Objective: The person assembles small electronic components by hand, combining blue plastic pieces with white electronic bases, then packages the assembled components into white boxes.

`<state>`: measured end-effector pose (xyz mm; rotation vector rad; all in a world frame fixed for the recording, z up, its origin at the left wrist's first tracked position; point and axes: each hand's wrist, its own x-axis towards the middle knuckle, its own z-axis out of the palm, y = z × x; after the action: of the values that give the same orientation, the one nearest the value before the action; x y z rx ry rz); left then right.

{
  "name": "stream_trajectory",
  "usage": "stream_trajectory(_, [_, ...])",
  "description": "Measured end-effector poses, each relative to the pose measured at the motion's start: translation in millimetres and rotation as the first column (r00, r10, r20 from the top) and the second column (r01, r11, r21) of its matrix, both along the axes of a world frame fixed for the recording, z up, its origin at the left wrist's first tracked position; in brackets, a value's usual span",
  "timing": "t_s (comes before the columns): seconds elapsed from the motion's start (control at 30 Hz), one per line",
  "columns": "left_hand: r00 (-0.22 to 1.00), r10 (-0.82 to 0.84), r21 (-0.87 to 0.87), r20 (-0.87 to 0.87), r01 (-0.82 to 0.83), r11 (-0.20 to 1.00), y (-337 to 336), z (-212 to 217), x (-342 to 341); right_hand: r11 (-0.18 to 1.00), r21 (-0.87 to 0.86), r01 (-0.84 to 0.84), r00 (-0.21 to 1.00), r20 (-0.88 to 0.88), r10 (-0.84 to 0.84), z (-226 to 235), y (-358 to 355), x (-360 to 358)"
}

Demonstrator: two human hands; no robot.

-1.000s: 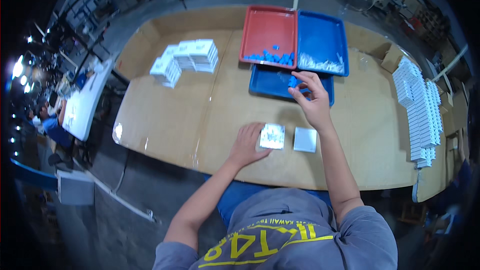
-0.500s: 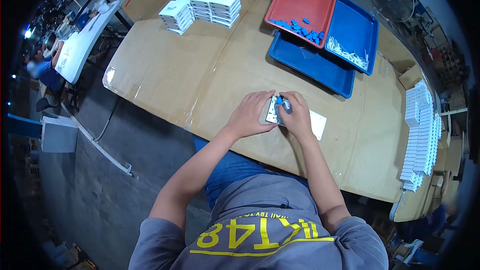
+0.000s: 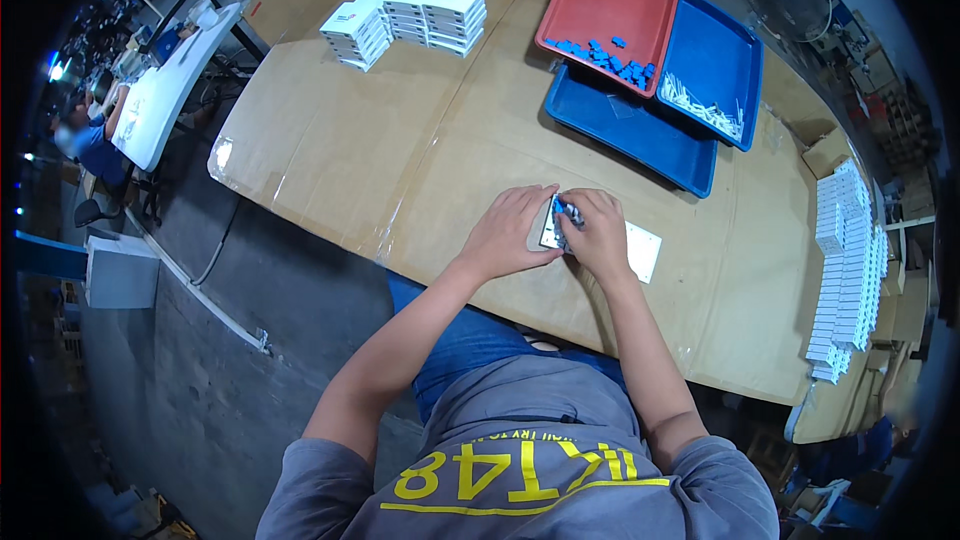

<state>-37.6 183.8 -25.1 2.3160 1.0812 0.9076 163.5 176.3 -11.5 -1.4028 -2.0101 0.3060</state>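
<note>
Change: right hand (image 3: 594,237), a second ago raised well apart from the small white case (image 3: 549,233), now down upon it, a blue piece (image 3: 560,207) at its fingertips; by judgement, fetching has given way to fitting
Case: on cardboard-topped table (image 3: 330,160), between both hands, near one flat white square (image 3: 645,252)
Left hand (image 3: 505,232): fingers and thumb closed about case edges
Right hand: fingers bent over case; gripping or merely pressing, cannot tell
Red tray (image 3: 612,0): loose blue pieces (image 3: 612,64), near side
Upper blue tray (image 3: 712,40): slender white pieces (image 3: 700,108), near side
Lower blue tray (image 3: 640,145): partly beneath both
</note>
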Motion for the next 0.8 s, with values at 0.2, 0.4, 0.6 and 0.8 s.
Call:
stream_trajectory(0.2, [1.0, -0.017, -0.006, 0.008, 0.017, 1.0, 0.5, 1.2, 0.0, 1.0, -0.01, 0.014, 0.998, 0.065, -0.014, -3.7, -2.5, 1.8])
stream_trajectory(0.4, [1.0, -0.017, -0.034, -0.003, 0.017, 0.999, 5.2, 0.1, 1.0, 0.999, 0.018, 0.05, 0.951, 0.304, -0.053, 5.3, -20.2, -9.4])
stream_trajectory(0.6, [0.999, -0.033, -0.004, 0.012, 0.033, 0.999, 1.8, -2.5, -3.3, 0.997, -0.079, 0.015, 0.98, 0.199, 0.001, 10.9, -15.5, 14.1])
stream_trajectory(0.8, [0.999, 0.046, 0.022, -0.022, -0.045, 0.999, -3.8, 9.6, 4.8, 0.976, -0.165, 0.143, 0.988, 0.076, -0.132, 25.2, -59.7, 93.6])
